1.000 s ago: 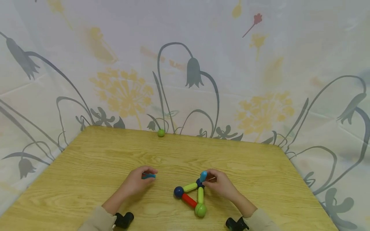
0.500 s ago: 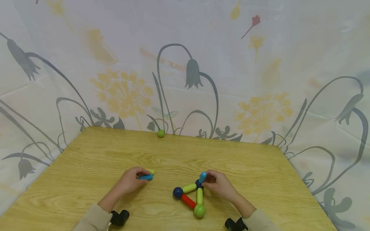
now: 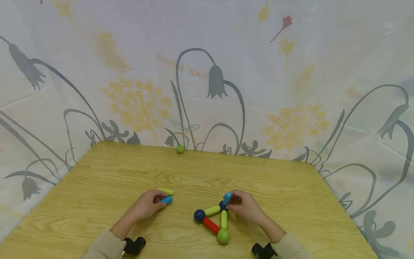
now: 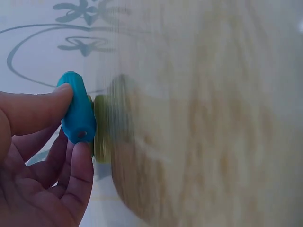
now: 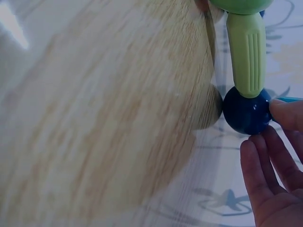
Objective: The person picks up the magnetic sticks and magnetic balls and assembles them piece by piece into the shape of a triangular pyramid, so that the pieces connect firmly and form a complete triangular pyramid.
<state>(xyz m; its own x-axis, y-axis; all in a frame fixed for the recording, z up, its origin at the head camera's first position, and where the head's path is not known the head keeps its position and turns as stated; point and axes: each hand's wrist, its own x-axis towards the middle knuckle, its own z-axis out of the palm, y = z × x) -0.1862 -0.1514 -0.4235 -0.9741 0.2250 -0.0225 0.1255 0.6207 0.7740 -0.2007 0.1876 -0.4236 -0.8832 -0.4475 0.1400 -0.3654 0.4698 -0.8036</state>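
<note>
My left hand [image 3: 147, 207] pinches a blue magnetic rod [image 4: 78, 109] between thumb and fingers. A yellow-green rod [image 3: 166, 191] lies on the table just beyond it. My right hand [image 3: 247, 207] pinches a second blue rod [image 3: 227, 198], which stands up from a dark blue ball [image 5: 246, 113]. That ball is one corner of a triangle flat on the table. Its other corners are another dark blue ball [image 3: 199, 216] and a green ball [image 3: 223, 235]. Two yellow-green rods [image 3: 212, 210] and a red rod [image 3: 211, 225] make its sides.
A loose green ball [image 3: 180, 149] sits at the far edge of the wooden table [image 3: 258, 172]. Behind the table hangs a flower-printed cloth [image 3: 200, 108]. Black wrist devices [image 3: 135, 245] are worn near both sleeves.
My left hand has drawn slightly left and toward me with its blue rod, and the yellow-green rod beyond it has come into view. My right hand and the triangle hold nearly still.
</note>
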